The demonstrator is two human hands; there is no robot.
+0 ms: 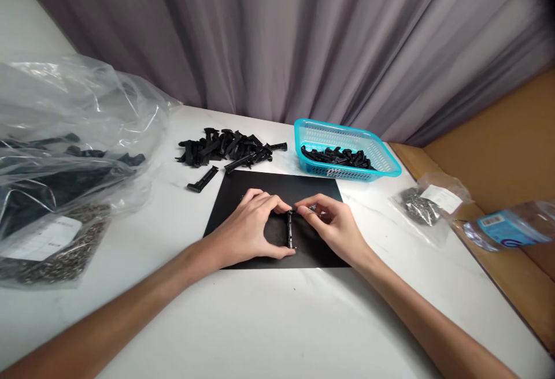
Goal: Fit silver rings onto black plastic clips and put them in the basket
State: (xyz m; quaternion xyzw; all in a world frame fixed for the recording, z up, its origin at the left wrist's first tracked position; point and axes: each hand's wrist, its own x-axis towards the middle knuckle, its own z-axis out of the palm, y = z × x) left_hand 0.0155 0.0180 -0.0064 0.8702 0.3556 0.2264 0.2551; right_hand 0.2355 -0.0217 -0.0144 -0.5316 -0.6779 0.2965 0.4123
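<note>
Your left hand (pixel 249 226) pinches a black plastic clip (pixel 289 229) upright between thumb and fingers, over the black mat (pixel 225 217), while your right hand (pixel 332 223) closes its fingers on a small metal piece at the clip's top end. Beyond your fingers, a loose pile of clips (pixel 225 147) waits on the table (pixel 269 321), and more lie in the blue basket (pixel 381 162), so judging by that much work remains.

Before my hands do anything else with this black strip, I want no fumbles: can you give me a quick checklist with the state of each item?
1. Left hand grips the black strip top and bottom: ok.
2. Right hand fingertips meet the strip's upper end: ok.
3. Strip is over the black mat, not the bare table: ok.
4. Small piece in the right fingers seated on the strip: cannot tell.
5. Loose pile of black parts lies beyond the mat: ok.
6. Blue basket sits apart from both hands: ok.
</note>
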